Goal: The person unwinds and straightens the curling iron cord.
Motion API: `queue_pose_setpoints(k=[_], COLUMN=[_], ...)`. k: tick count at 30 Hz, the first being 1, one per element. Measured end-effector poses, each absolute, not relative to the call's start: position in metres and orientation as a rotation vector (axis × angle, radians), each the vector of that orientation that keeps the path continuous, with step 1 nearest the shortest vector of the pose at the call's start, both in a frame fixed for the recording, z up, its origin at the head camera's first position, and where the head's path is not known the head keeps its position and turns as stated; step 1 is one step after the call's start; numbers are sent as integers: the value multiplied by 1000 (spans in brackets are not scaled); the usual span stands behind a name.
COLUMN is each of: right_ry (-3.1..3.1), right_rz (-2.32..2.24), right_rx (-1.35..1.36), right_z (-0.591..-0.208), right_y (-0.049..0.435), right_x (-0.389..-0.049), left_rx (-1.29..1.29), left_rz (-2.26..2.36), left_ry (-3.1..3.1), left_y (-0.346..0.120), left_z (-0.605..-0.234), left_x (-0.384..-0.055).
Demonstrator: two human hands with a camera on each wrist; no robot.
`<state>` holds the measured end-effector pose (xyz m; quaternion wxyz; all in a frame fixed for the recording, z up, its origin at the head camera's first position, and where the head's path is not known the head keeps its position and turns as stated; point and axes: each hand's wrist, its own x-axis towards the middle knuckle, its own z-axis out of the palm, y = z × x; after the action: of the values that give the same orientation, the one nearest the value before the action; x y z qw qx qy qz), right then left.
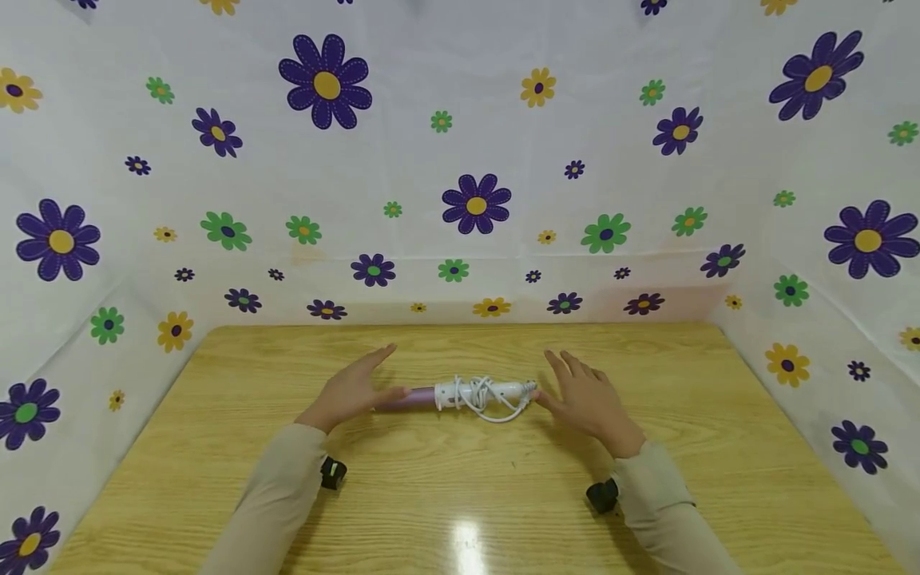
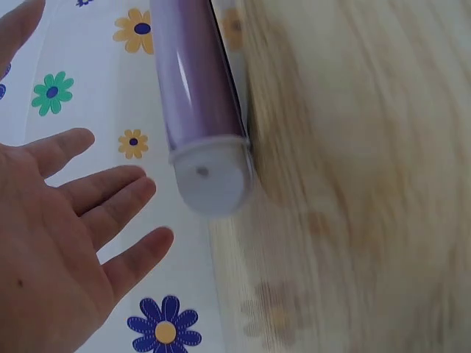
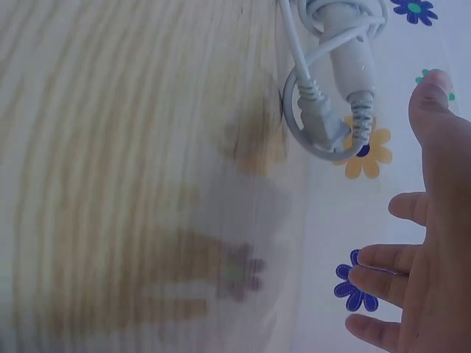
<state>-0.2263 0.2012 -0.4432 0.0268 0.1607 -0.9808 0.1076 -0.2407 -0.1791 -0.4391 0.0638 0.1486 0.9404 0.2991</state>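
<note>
On the wooden table lies a curling iron, crosswise in the head view. Its purple barrel points left and ends in a white cap. A white cord is wrapped around the white handle on the right, and its plug hangs at the handle's end. My left hand is beside the barrel's end, fingers spread and holding nothing. By the cord end, my right hand is held with its fingers extended. In the wrist views both hands look apart from the curling iron.
The wooden tabletop extends around the curling iron on all sides. A white cloth with printed flowers hangs behind the table and along both sides. Dark wrist-worn devices sit under the left cuff and the right cuff.
</note>
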Motion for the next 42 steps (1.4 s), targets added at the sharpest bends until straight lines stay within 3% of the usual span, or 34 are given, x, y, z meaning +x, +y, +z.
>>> queue_pose_setpoints(k=[18, 42], right_ry=[-3143, -3056], right_rz=[529, 1308], right_rx=[580, 570], right_z=[-450, -472], right_y=[185, 194], right_x=[-235, -244], left_rx=[468, 446], left_rz=[1151, 1021], left_ry=[2559, 2597], left_y=[-149, -142], left_z=[-450, -464], left_x=[-250, -251])
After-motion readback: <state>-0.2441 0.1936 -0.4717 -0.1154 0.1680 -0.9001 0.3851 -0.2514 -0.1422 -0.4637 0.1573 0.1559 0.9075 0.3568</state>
